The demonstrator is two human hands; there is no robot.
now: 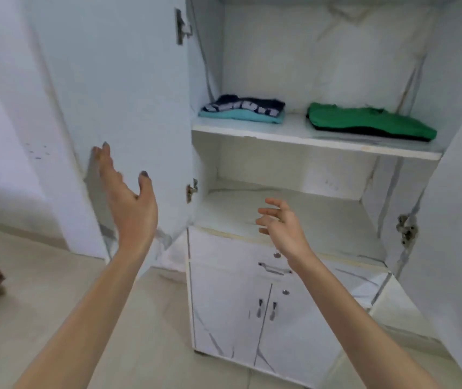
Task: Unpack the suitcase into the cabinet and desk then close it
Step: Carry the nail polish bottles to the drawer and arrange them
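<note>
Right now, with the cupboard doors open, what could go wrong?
1. The left hand is by the left door; if it swings that door shut, the right hand, in front of the lower shelf, might get caught.
2. The green pile sits close to the upper shelf's front edge, so a bump could knock it off.
3. The lower right hinge looks rough; its door may sag.

Worn on the head, wide-angle, facing forward and down. Set close before the open cabinet (322, 66), taking in its shelves (308, 140), lower doors (224, 304) and a strip of floor (41, 290) at left.
</note>
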